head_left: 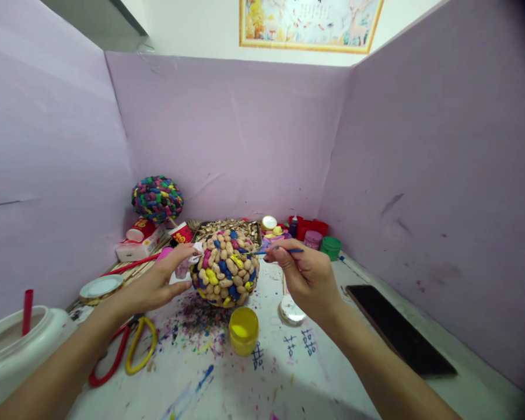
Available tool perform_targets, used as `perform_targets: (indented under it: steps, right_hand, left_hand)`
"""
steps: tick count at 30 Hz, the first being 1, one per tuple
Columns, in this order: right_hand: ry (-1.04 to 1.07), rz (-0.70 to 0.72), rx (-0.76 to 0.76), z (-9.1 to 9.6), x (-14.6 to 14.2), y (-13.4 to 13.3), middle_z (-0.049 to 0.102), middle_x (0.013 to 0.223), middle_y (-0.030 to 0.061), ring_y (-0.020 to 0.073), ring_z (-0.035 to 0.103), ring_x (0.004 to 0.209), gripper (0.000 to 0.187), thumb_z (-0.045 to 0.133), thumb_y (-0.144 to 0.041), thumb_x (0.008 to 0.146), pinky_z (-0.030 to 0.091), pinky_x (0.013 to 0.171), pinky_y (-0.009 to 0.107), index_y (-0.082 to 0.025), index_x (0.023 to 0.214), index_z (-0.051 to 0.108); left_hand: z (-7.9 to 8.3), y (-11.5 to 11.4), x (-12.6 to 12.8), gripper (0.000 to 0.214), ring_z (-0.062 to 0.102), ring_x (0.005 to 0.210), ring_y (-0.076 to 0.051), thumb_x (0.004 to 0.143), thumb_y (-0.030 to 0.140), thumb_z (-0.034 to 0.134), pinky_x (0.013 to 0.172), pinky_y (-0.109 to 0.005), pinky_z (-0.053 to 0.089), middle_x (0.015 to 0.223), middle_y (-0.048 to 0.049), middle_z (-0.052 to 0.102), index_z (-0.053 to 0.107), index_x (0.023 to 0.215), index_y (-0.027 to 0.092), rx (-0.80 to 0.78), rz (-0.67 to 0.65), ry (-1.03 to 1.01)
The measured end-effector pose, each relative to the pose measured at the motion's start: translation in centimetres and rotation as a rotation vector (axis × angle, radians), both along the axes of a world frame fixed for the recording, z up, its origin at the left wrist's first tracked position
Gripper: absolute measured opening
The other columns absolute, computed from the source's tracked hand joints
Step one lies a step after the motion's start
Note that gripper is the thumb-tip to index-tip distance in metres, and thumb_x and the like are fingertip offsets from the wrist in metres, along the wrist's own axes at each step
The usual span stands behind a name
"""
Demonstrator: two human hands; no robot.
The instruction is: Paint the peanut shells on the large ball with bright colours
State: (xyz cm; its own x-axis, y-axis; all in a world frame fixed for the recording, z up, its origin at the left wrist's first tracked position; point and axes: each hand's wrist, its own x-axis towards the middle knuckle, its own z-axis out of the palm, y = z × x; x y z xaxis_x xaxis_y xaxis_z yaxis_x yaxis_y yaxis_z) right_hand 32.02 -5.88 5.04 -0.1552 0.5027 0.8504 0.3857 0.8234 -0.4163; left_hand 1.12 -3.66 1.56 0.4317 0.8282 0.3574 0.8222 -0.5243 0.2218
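Note:
A ball covered in peanut shells (224, 268), some painted yellow, blue and pink, stands on the paint-spattered table. My left hand (164, 280) rests against its left side, fingers partly spread, thumb and forefinger touching a white bit by the ball. My right hand (304, 274) pinches a thin blue paintbrush (284, 251) whose tip meets the ball's upper right. An open yellow paint pot (244, 330) sits just in front of the ball, and a white lid (291, 311) lies below my right hand.
A fully painted shell ball (157, 198) stands at the back left. Behind are a tray of loose shells (227, 226), paint jars (313, 239) and a green pot (331, 247). Red and yellow scissors (126, 347) lie left, a white tub (17, 344) far left, a dark phone (398, 326) right. Purple walls enclose the table.

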Motion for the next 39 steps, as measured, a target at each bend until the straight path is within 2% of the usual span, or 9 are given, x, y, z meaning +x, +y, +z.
perform_targets:
  steps: [5,20,30,39]
  right_hand:
    - [-0.035,-0.032,0.021,0.02,0.27,0.07,0.069,0.070,0.0050,0.0155,0.066,0.063,0.023,0.046,-0.023,0.091,0.051,0.056,0.027,-0.016,0.077,0.063]
    - [-0.016,-0.068,0.025,0.33,0.63,0.07,0.069,0.066,0.0060,0.0150,0.063,0.056,0.026,0.047,-0.024,0.090,0.049,0.051,0.026,-0.016,0.069,0.060]
    - [0.003,-0.066,0.022,0.05,0.34,0.22,0.069,0.068,0.0052,0.0148,0.065,0.059,0.026,0.047,-0.025,0.090,0.051,0.053,0.026,-0.017,0.071,0.061]
    - [0.007,-0.039,0.019,-0.03,0.24,0.00,0.068,0.068,0.0037,0.0145,0.065,0.061,0.022,0.046,-0.024,0.091,0.051,0.055,0.027,-0.018,0.076,0.061]
  left_hand:
    - [-0.15,0.09,-0.12,0.061,0.036,0.134,-0.032,0.086,0.044,0.049,0.109,-0.047,0.032,0.147,-0.0146,0.038,0.033,0.138,0.018,-0.008,0.004,-0.006]
    - [0.08,-0.09,-0.07,0.059,0.038,0.133,-0.029,0.086,0.045,0.048,0.108,-0.043,0.034,0.146,-0.0122,0.041,0.035,0.137,0.019,0.013,0.019,0.017]
    - [0.17,-0.20,0.02,0.061,0.035,0.135,-0.030,0.087,0.044,0.047,0.109,-0.046,0.031,0.148,-0.0139,0.037,0.031,0.139,0.019,-0.029,0.020,0.004]
    - [-0.12,0.00,-0.04,0.061,0.037,0.134,-0.031,0.085,0.044,0.050,0.109,-0.046,0.032,0.147,-0.0137,0.039,0.034,0.138,0.019,-0.011,0.016,-0.011]
